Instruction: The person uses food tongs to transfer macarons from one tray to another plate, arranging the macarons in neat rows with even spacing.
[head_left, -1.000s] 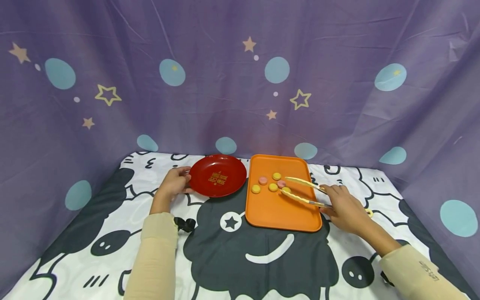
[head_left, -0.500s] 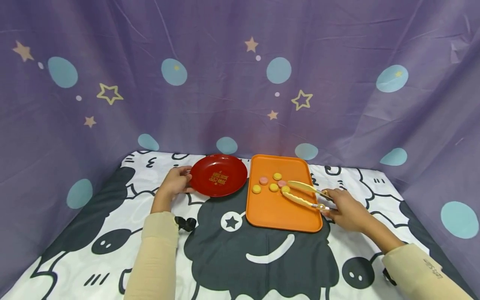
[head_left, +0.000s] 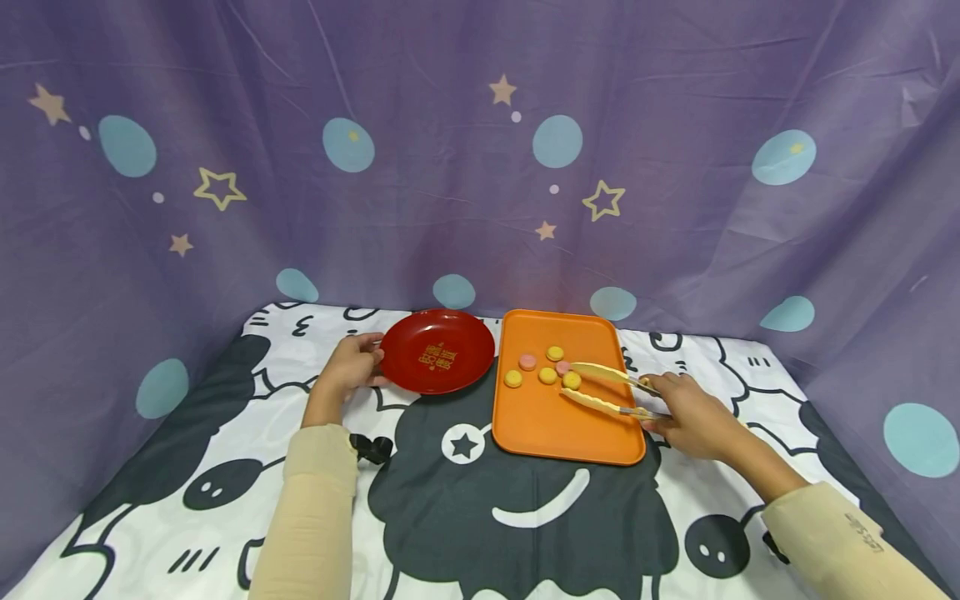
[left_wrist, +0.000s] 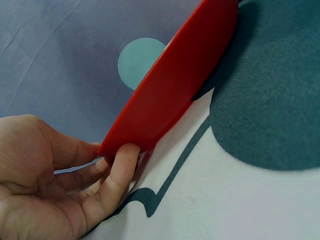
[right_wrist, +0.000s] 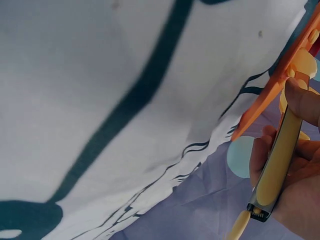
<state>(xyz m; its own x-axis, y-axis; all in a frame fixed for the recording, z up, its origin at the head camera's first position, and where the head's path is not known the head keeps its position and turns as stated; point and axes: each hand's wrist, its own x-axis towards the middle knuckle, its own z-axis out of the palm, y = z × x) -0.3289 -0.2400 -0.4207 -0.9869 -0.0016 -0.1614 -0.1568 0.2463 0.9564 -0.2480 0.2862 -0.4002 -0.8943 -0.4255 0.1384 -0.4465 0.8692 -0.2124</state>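
Observation:
My left hand pinches the left rim of a round red plate with gold lettering. In the left wrist view the thumb touches the rim and fingers lie against the underside of the plate. My right hand grips a pair of yellow-and-metal tongs by the handles. Their tips are spread over an orange tray, either side of a yellow macaron. The upper tip is beside a pink macaron. The right wrist view shows fingers around the yellow handle.
Another pink macaron and several yellow ones, such as a yellow macaron, lie on the tray. Tray and plate stand side by side on a patterned cloth. A purple curtain hangs behind the table.
The tongs' tips narrowed half a second ago and are spread wider now. The lower tip has shifted left, in front of the yellow macaron. The left hand and plate stay put.

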